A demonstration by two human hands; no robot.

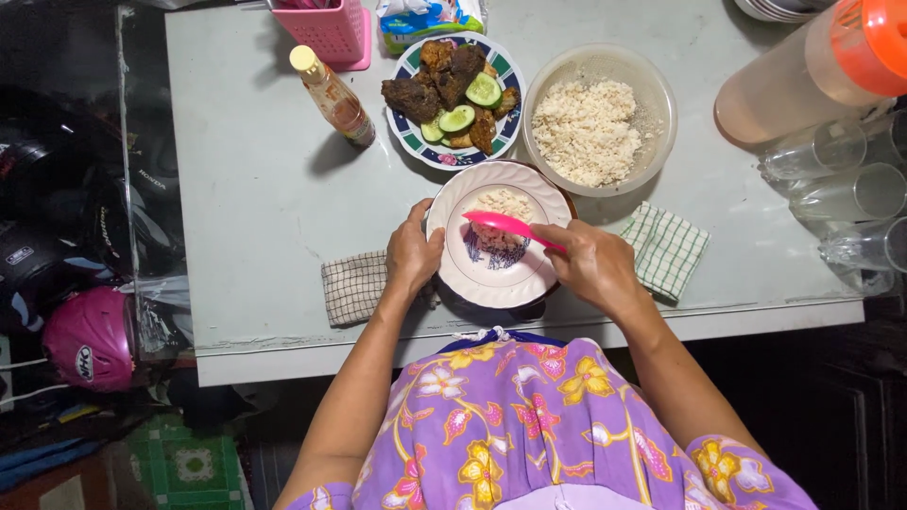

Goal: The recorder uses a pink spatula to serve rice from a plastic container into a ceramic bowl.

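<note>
My left hand [413, 253] grips the left rim of a white scalloped plate [529, 277] that holds a little rice in its middle. In my right hand [593, 264] is a pink rice spoon [505, 225], with its flat end over the rice on the plate. Just behind, a clear plastic bowl [652, 94] is half full of cooked rice. To its left stands a patterned plate [408, 133] with dark fried pieces and cucumber slices.
A sauce bottle [333, 97] with a yellow cap and a pink basket [331, 28] stand at the back left. Checked cloths [666, 247] lie under and beside the white plate. A jug [803, 71] with an orange lid and several glasses [850, 194] sit at right. Helmets [90, 335] lie left of the table.
</note>
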